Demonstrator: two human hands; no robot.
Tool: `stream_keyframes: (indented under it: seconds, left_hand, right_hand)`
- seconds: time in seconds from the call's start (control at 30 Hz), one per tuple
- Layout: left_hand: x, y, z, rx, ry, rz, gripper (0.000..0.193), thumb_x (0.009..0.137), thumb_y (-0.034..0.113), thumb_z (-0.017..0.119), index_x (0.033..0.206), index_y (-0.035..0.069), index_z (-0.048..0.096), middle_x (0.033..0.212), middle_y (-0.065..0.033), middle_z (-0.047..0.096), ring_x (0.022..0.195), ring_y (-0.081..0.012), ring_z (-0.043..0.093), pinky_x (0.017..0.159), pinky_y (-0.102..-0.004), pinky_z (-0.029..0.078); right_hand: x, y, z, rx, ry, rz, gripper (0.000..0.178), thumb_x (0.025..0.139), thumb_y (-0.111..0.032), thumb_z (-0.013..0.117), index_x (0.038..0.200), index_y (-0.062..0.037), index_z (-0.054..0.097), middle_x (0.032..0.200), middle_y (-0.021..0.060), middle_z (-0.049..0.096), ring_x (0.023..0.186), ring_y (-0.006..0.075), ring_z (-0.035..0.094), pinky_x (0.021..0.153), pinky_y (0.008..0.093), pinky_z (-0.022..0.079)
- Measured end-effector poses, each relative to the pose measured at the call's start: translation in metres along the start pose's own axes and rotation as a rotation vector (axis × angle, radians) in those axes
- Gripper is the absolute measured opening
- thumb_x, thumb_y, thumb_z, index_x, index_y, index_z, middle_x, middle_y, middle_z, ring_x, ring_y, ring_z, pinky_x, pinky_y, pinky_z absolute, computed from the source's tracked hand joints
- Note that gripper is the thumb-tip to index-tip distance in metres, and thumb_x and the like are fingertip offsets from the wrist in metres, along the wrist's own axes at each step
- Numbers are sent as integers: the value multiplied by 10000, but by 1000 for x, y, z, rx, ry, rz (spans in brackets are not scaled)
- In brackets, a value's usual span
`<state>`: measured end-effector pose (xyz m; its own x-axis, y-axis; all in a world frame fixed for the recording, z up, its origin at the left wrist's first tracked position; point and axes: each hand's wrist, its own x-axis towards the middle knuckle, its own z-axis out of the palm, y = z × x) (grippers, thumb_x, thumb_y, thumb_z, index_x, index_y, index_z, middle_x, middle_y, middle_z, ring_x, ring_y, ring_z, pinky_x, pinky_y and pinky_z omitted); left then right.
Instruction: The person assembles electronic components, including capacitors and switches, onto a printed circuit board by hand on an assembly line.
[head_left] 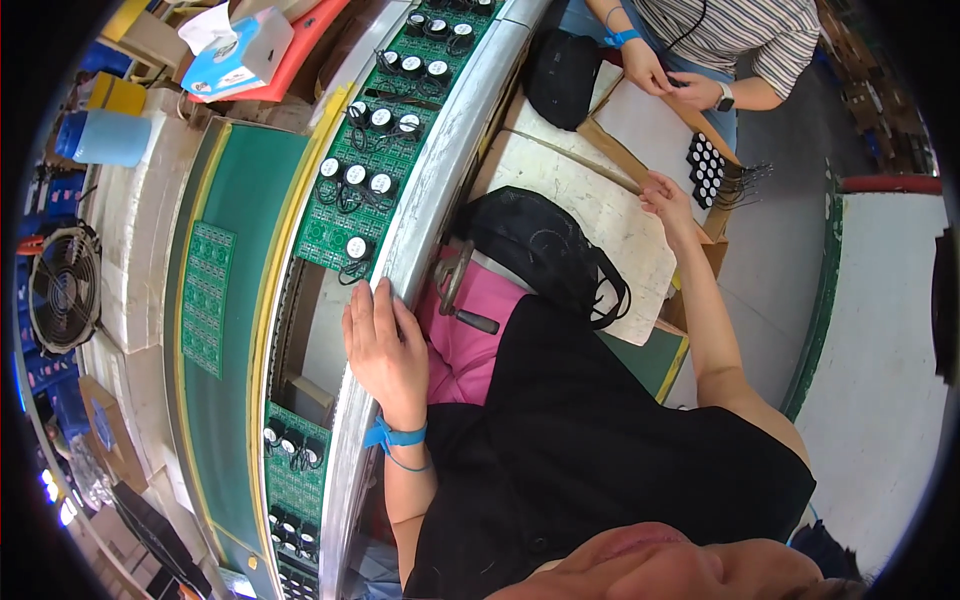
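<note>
My left hand (pixel 382 345) lies on the metal rail (pixel 455 130) of the line, its fingers stretched out toward the near edge of a green circuit board (pixel 325 228). Round black parts with white tops and black wires stand in rows on that board; a single one (pixel 356 247) sits closest to my fingertips. A blue strap (pixel 395 436) circles my left wrist. My right hand (pixel 668 205) reaches out at the right, fingers apart and slightly bent, by the edge of a cardboard box (pixel 615 150). Nothing shows in either hand. Grouped white-topped parts (pixel 706 170) with trailing wires lie in the box.
Across the box, a co-worker's hands (pixel 670 85) meet over something small. A black bag (pixel 530 240) and a metal crank handle (pixel 470 310) are beside the rail. More boards (pixel 297 485) sit nearer along the line; another board (pixel 208 300) lies on the green belt (pixel 255 180).
</note>
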<state>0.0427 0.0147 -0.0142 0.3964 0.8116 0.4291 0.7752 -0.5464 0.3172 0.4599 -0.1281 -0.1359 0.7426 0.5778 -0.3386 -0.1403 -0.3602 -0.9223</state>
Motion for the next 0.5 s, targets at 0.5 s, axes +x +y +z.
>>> stream_keyframes:
  seconds: [0.5]
  left_hand:
    - [-1,-1,-1,43,-16,23,262,836,60,591,1094,11,596,1115,-224,598,1020,-364,587,940,-456,442]
  right_hand:
    - [31,-10,-13,-797,-133,-499,581,724,-16,580,1296,-58,488,1084,128,588,843,211,566,771,317,488]
